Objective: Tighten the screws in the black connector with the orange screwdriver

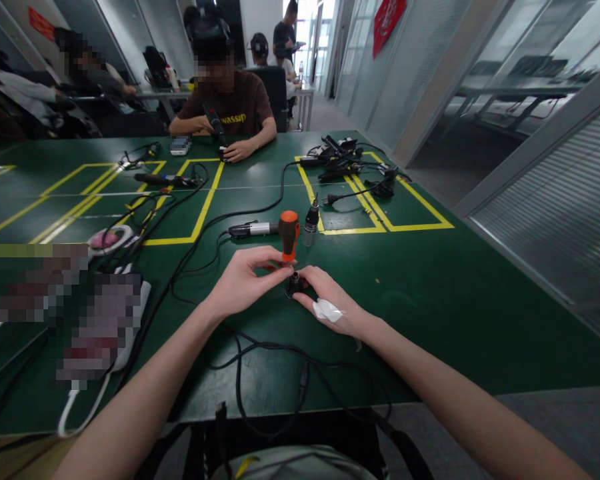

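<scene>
The screwdriver (289,235) stands almost straight up over the green table (430,320). Its fat orange and black handle is on top, and its long line runs down to the small black part (295,285). The left hand (245,279) pinches the screwdriver low, just under the handle. The right hand (325,297) holds the black part on the table between thumb and finger.

One view, head-worn: looks forward and down from above the near edge of the green table (455,320); both bare forearms enter from below, hands mid-view at close range; far side of the table and room beyond at the top.
</scene>
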A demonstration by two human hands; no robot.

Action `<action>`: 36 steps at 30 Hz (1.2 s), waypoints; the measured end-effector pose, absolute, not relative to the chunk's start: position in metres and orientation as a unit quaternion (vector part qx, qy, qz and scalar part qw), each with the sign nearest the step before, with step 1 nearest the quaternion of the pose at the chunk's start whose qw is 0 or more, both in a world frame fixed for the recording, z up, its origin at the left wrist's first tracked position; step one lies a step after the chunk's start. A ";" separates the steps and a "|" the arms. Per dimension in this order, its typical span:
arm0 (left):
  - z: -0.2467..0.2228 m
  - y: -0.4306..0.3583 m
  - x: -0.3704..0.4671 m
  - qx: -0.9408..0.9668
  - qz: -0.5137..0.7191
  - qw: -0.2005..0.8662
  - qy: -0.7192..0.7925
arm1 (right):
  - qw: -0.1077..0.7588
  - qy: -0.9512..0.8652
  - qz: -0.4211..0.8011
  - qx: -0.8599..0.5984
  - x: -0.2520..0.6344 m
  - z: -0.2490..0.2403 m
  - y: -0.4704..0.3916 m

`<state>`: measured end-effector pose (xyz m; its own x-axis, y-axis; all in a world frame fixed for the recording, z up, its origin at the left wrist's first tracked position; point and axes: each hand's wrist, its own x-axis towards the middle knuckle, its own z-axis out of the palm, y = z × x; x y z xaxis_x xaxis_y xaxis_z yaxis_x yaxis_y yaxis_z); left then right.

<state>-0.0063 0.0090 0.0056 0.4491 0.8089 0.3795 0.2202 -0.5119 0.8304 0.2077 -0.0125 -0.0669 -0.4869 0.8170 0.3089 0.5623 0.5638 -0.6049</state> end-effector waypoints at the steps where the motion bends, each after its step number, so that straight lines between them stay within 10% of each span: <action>1: 0.005 0.009 -0.006 0.758 0.409 0.377 0.342 | 0.291 -0.834 0.209 -0.421 0.206 -0.067 -0.014; 36: 0.010 0.009 -0.010 0.694 0.362 0.518 0.345 | 0.272 -0.836 0.238 -0.412 0.207 -0.064 -0.014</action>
<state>-0.0097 0.0086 0.0099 0.4991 0.8542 0.1457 0.1040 -0.2260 0.9686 0.2068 -0.0139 -0.0635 -0.5123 0.8186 0.2595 0.5593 0.5474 -0.6226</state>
